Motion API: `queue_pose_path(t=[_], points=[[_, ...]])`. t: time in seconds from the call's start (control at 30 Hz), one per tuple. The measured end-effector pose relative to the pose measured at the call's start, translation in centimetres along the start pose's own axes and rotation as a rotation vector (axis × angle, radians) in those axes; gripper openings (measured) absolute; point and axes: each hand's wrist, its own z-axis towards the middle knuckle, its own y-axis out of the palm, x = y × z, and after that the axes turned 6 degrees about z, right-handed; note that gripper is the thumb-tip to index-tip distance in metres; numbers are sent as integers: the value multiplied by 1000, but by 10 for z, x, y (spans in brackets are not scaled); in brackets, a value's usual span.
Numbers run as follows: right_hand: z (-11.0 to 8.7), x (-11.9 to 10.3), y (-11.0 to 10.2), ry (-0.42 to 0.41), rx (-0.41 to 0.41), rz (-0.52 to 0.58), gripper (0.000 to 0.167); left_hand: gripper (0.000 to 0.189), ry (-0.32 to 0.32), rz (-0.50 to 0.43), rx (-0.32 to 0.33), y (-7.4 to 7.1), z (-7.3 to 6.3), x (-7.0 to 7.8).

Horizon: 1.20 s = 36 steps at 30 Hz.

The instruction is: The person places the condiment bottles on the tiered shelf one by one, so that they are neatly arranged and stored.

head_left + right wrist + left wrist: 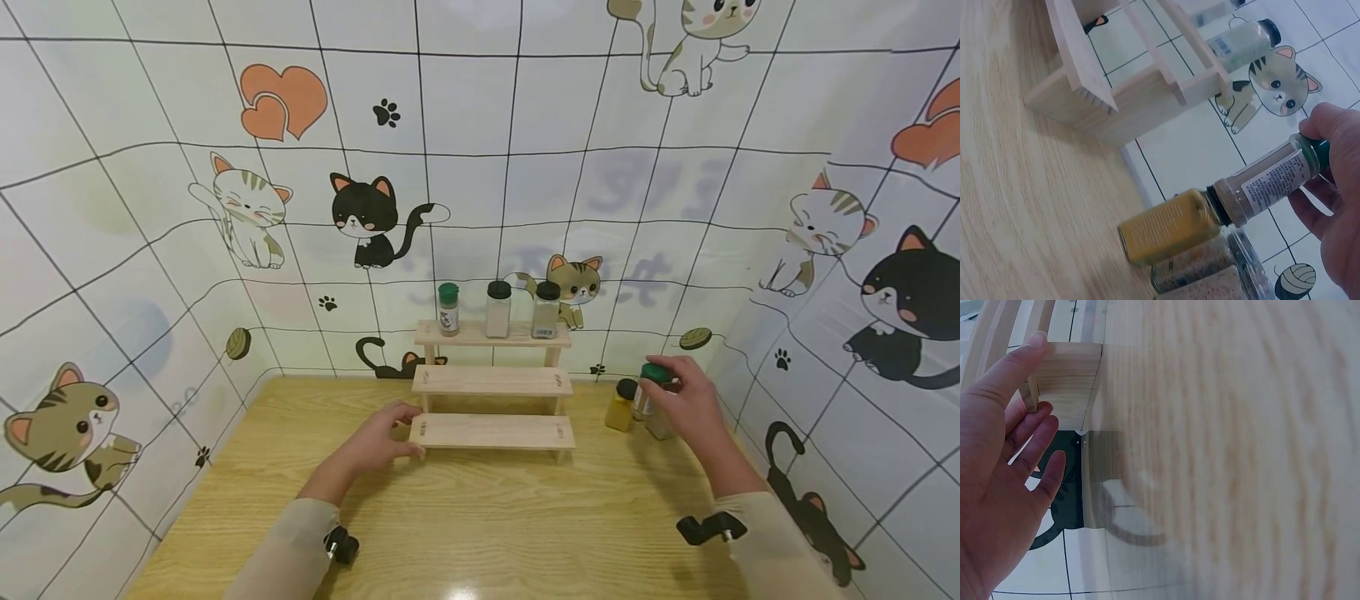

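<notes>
My right hand [688, 398] grips a spice jar by its green cap [656, 372]. In the right wrist view this labelled jar [1266, 181] has its base close to the black cap of a yellow spice jar [1169, 228]; whether they touch I cannot tell. Beside the yellow jar are glass jars with speckled contents [1194, 262]. My left hand [375, 440] pinches the left end of the lowest step of a three-step wooden rack [491, 432], thumb and fingers on either side of the board [1069, 381].
On the rack's top step stand a green-capped jar [448, 310] and two black-capped jars, one with white contents [498, 310] and one paler [546, 312]. The wooden table [480, 517] meets a cat-patterned sheet [480, 192] behind and at both sides.
</notes>
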Motion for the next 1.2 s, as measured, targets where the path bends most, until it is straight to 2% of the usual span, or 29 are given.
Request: queue_pose_path(t=[0.2,0.37,0.5,0.8,1.07,1.2], points=[[6,-9,12,20,-18,62,42,64,8,-9,-5,0,1,-2],[15,-31,30,40,-64,132,46,64,16,-9,-6,-2,0,-1],[25,-52,50,39,-86,209,46,64,15,-14,-11,-2,-1,1],[44,-89,101,-30,-134,314,46,65,21,-9,-18,-2,0,-2],[56,-106,141,38,-163,390,46,65,47,-22,-17,-3,0,-4],[60,-111,158,43,-171,417,45,65,51,-23,-17,-1,1,-6]])
